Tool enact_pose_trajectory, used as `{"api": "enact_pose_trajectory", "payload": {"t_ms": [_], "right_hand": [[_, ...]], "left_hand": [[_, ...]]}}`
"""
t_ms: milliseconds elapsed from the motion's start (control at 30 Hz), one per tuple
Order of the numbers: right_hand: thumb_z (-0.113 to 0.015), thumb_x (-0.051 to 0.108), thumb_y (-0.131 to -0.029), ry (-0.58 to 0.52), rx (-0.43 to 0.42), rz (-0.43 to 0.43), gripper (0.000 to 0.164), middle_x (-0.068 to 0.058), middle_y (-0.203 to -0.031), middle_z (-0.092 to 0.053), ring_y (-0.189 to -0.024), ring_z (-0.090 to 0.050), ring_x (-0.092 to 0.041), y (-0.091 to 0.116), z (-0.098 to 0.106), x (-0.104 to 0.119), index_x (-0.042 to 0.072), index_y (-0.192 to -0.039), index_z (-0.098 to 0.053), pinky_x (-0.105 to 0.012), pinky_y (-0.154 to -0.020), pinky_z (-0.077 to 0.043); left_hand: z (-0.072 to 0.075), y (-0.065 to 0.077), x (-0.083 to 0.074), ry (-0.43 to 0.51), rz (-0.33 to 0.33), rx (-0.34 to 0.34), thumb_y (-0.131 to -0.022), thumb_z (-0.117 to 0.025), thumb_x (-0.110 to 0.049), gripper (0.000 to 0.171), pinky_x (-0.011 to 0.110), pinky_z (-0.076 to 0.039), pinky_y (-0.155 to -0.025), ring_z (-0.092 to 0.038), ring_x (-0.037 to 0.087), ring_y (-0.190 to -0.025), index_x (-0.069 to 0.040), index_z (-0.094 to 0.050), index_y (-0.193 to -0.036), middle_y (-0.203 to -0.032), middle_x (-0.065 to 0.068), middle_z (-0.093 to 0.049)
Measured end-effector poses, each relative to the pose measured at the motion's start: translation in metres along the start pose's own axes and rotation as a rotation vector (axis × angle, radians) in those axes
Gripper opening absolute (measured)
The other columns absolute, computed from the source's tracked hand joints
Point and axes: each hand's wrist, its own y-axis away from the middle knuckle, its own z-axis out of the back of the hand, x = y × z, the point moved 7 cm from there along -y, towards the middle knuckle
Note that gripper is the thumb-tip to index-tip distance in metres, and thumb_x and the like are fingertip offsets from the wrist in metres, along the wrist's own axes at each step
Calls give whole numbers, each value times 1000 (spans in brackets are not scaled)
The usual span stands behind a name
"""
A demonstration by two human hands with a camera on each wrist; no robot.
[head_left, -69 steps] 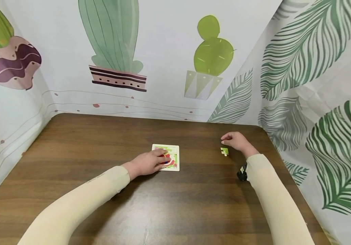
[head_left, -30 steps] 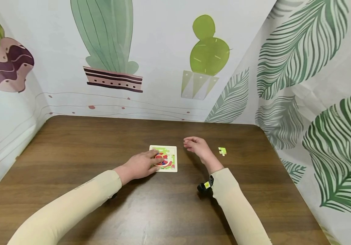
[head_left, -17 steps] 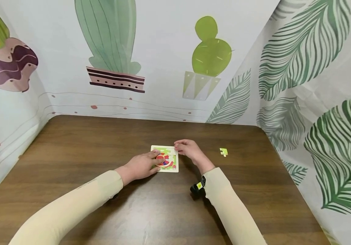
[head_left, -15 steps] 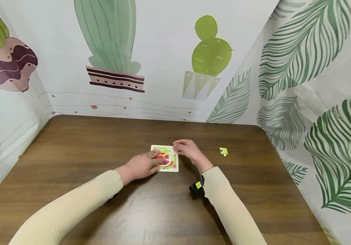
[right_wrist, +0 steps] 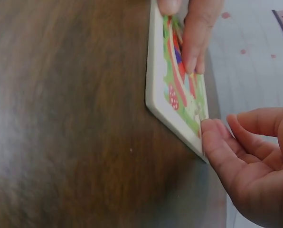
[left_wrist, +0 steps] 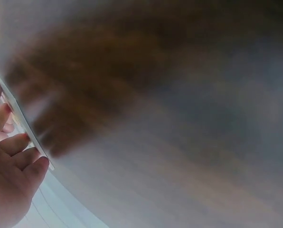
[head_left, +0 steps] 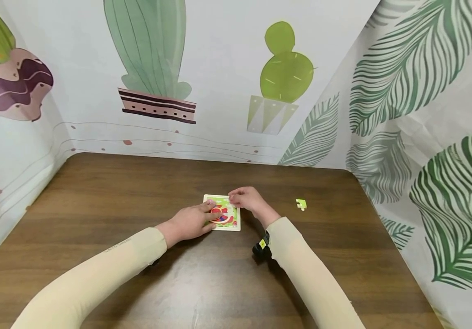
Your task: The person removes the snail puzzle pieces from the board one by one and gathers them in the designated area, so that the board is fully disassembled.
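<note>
A small square jigsaw puzzle (head_left: 231,223) with a pale frame lies on the table, its picture green, red and blue. My left hand (head_left: 190,222) rests on its left side with fingers spread out flat over the picture. At the far right corner of the puzzle, my right hand (head_left: 249,199) touches the surface with its fingertips. In the right wrist view those fingertips (right_wrist: 209,127) sit right at the frame's edge, and no piece shows between them. One loose green puzzle piece (head_left: 301,204) lies on the table, to the right of my right hand.
The brown wooden table (head_left: 137,183) runs back to a white wall cloth (head_left: 219,82) printed with cacti and leaves. A black wrist camera (head_left: 260,246) hangs under my right sleeve, close over the tabletop.
My right hand has moved left from beside the loose piece to the puzzle's far right corner, then slightly further in over it. My left hand stays on the puzzle.
</note>
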Motion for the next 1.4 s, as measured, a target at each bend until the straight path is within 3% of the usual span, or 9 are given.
{"api": "enact_pose_trajectory", "payload": {"t_ms": [200, 400, 633, 1033, 1400], "right_hand": [[-59, 2, -100, -34, 2, -47, 24, -21, -112, -75, -85, -67, -9, -9, -1, 1, -8, -120, -70, -23, -82, -60], [-62, 2, -99, 13, -18, -95, 24, -16, -109, -76, -80, -64, -8, -8, 1, 4, -5, -119, -73, -18, -75, -57], [-66, 0, -95, 83, -37, -98, 22, -10, -92, -73, -70, -59, -7, -9, 0, 10, -7, -114, -74, -16, -65, -53], [-68, 0, -93, 178, -27, -115, 20, -20, -113, -76, -68, -58, -6, -14, -3, 17, -6, -111, -76, -15, -62, -51], [-67, 1, -94, 298, -4, -105, 17, -18, -110, -77, -69, -56, -8, -13, -6, 23, -6, -106, -77, -14, -61, -49]], "left_hand": [[-1, 0, 1, 20, 10, 19, -104, -57, -38, 46, 49, -48, -114, -47, 34, -148, -18, -60, -145, -158, 18, -48], [0, -1, -1, 8, -8, 7, -104, -58, -37, 45, 49, -48, -113, -49, 34, -147, -16, -62, -144, -157, 19, -49], [-2, 0, -2, 6, -10, -2, -103, -59, -35, 44, 49, -50, -111, -50, 34, -146, -16, -63, -142, -156, 19, -50], [0, -1, 0, -10, -11, 4, -103, -60, -34, 44, 49, -50, -110, -50, 35, -145, -16, -63, -143, -156, 19, -51], [-2, -1, 0, 9, 16, 32, -104, -57, -33, 44, 51, -49, -112, -47, 35, -148, -16, -60, -145, -159, 18, -47]]}}
